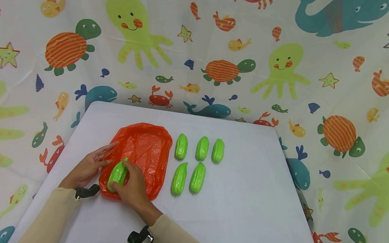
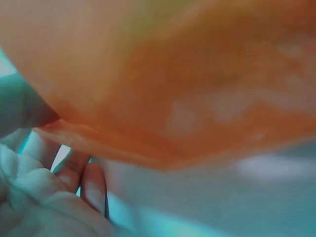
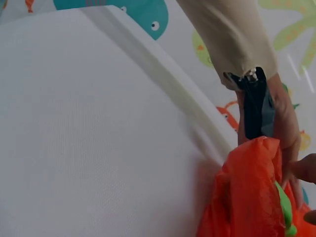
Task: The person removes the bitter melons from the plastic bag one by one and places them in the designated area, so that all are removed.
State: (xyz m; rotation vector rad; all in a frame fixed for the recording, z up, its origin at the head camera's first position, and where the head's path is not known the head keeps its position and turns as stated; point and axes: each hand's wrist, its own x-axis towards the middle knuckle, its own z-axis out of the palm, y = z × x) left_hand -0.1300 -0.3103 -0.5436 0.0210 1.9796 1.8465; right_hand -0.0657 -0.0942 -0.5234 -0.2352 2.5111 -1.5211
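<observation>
A red plastic bag (image 1: pixel 145 148) lies on the table with its mouth spread wide and its rim rolled. At its left edge my left hand (image 1: pixel 87 168) holds the rim, the thumb on one side and the fingers on the other in the left wrist view. My right hand (image 1: pixel 132 187) pinches a glossy, ridged green cucumber-like vegetable (image 1: pixel 118 175) over the bag's lower left part. Whether that vegetable touches the bag's bottom I cannot tell. In the right wrist view, a sliver of the green vegetable (image 3: pixel 285 207) shows behind the bag's red rim (image 3: pixel 252 182).
Several similar green vegetables (image 1: pixel 197 177) lie in two rows right of the bag, three at the back. They rest on a white table (image 1: pixel 250 195). A curtain (image 1: pixel 189 89) printed with sea animals hangs behind it. Dark wrist cameras (image 1: pixel 140 236) sit at both sleeves.
</observation>
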